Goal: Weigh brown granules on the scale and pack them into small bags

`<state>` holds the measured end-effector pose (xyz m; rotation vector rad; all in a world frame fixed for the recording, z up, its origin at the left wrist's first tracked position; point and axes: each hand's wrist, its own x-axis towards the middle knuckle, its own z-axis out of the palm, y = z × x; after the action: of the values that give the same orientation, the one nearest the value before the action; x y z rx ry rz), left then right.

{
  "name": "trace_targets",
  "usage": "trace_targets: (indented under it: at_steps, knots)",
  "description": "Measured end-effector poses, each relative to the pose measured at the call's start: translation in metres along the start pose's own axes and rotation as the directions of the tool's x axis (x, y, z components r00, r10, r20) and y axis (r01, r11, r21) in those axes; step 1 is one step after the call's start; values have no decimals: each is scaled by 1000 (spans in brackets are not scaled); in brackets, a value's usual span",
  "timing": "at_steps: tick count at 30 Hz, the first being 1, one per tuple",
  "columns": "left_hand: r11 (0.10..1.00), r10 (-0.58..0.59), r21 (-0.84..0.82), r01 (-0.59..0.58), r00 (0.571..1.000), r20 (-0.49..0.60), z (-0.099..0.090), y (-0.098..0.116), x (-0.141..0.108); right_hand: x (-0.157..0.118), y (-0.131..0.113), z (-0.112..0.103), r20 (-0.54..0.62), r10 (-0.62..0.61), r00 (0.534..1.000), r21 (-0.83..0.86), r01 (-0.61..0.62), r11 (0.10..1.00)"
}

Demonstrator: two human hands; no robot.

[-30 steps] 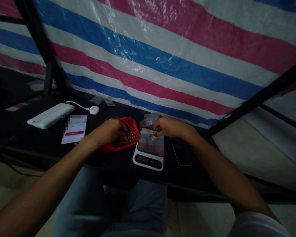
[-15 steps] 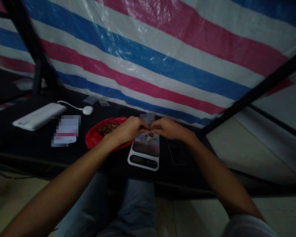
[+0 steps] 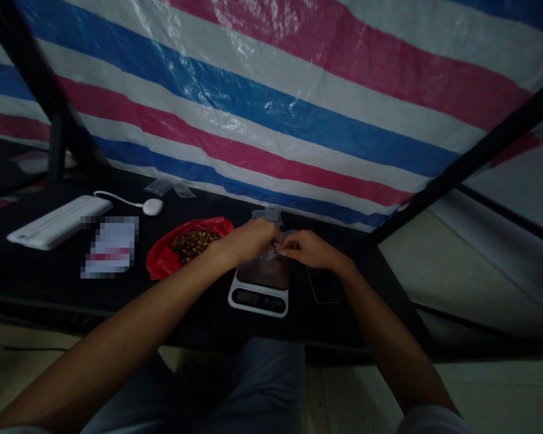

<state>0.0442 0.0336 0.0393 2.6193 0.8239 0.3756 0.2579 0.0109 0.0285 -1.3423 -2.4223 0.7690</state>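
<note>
The left hand (image 3: 257, 237) and right hand (image 3: 312, 248) pinch a small pale item (image 3: 277, 247) between them, its details unclear. The scale (image 3: 263, 276) sits beneath both; the red bag (image 3: 159, 258) of brown bits (image 3: 192, 244) lies open beside the left wrist.

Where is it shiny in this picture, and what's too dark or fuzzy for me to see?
In the head view, glare glints on the striped sheet; in the head view, the scale's display is too dim to read, blocky squares hide the pale item, and the small pale thing between left hand and right hand is unclear.
</note>
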Motion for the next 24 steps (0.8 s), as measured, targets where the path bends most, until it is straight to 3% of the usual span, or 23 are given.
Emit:
trace_targets:
  at_steps: [5, 9, 12, 15, 20, 24]
  knots:
    - [998, -21, -57, 16, 996, -86, 6, -5, 3, -6, -5, -7, -131, 20, 991, 103, -7, 995]
    - [991, -49, -135, 23, 980, -194, 16, -12, 5, -4, -8, 1, -119, -6, 993, 111, 19, 994]
    - [960, -63, -281, -4, 971, -229, 16, -16, 1, -2, -8, 2, -124, -34, 992, 87, 45, 995]
    - [931, -99, -365, 11, 970, -223, 7, -21, -11, -1, -6, -1, -179, -49, 983, 100, 68, 993]
    - [974, -180, -147, 171, 983, -49, 0, -26, -34, 5, -2, 0, -257, -30, 966, 94, 56, 994]
    - [986, -158, -38, 160, 987, 39, 12, -24, -36, 13, -1, 5, -263, -19, 965, 111, 50, 993]
